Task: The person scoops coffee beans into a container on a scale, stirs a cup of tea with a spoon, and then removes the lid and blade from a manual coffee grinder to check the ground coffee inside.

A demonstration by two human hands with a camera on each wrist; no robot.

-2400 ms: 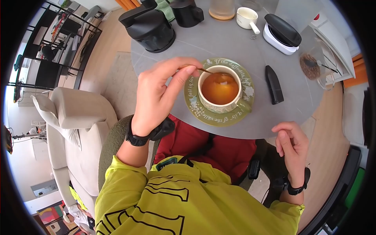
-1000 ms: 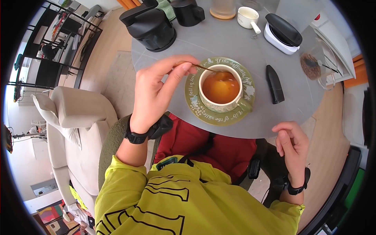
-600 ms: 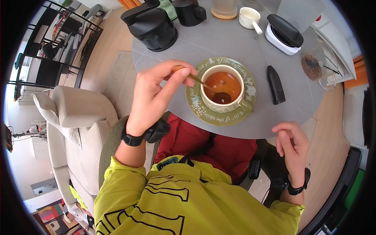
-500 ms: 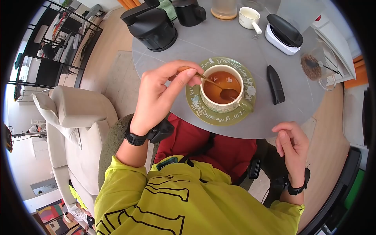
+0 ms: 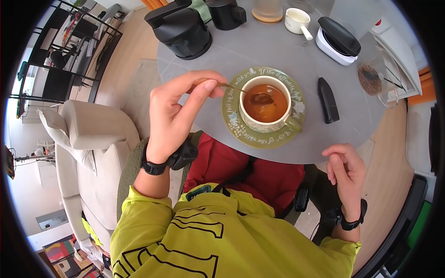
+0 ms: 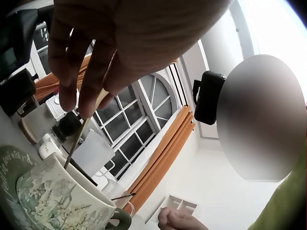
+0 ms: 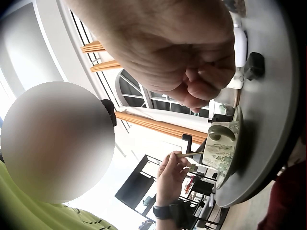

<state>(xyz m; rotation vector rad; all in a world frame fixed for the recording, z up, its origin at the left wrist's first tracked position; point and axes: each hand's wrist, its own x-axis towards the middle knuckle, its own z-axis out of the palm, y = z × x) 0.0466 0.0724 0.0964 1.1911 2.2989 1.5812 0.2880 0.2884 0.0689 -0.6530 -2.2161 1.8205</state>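
Into the cup (image 5: pixel 262 126), spoon (image 5: pixel 233 87) slants rightward; left hand (image 5: pixel 176 109) pinches it, right hand (image 5: pixel 346 172) loose.

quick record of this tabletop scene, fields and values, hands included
left hand: pinches the spoon's handle
right hand: free, fingers loosely curled, near the table's edge
spoon: bowl end in the teacup
teacup: patterned, upright, holding amber liquid
saucer: green with white lettering, under the teacup
table: grey, curved edge
farther back: black kettle, small white cup with a side handle
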